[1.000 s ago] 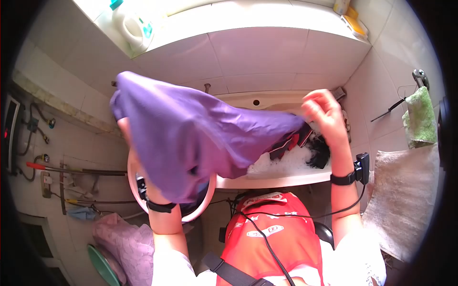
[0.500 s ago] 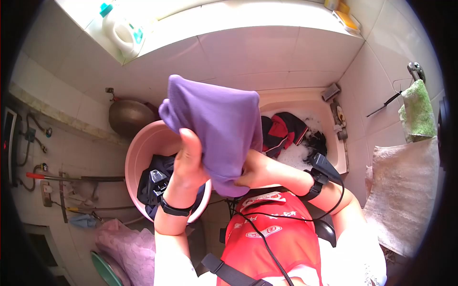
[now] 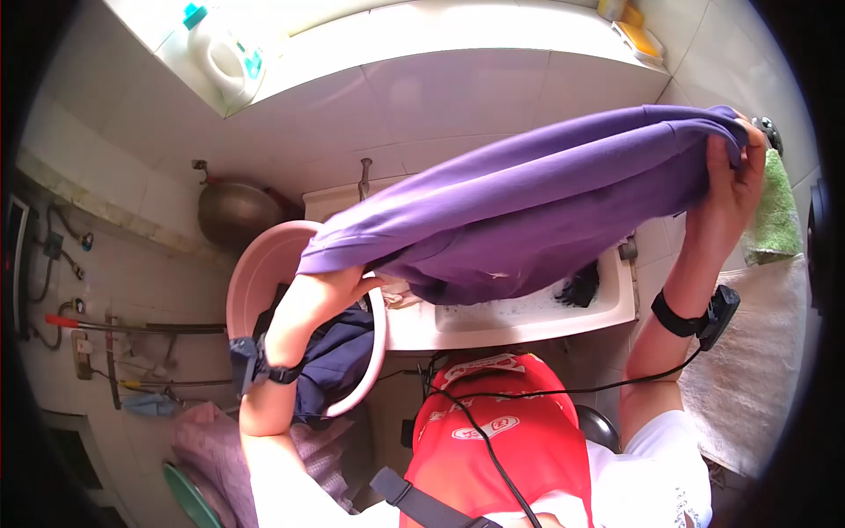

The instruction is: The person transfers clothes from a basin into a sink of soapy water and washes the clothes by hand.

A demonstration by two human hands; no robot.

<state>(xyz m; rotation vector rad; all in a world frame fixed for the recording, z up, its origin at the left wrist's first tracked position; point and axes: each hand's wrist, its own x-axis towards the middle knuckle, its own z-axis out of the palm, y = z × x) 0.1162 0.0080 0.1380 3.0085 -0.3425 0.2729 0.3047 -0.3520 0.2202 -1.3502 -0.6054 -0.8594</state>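
Observation:
A purple garment [image 3: 528, 202] is stretched between my two hands, above the white sink [image 3: 528, 336]. My right hand [image 3: 735, 172] grips its far right end, up near the wall, with the fingers wrapped round the cloth. At the left end my left hand [image 3: 330, 295] is closed on the cloth, its fingers partly hidden under the fabric. Foamy water and a black item [image 3: 579, 286] show in the basin below; the garment covers the rest. Dark clothes [image 3: 339, 352] lie in the pink bucket [image 3: 380, 352], beneath my left forearm.
A metal bowl [image 3: 236, 214] hangs near the left corner. On the ledge stand a white bottle [image 3: 224, 62] and an orange item [image 3: 641, 40]. A green towel [image 3: 775, 211] and a pale towel [image 3: 744, 352] hang at the right. A faucet [image 3: 365, 176] is behind the garment.
The purple garment was bunched between my hands and is now spread out wide. My right hand has moved up and far to the right; my left hand has shifted slightly left.

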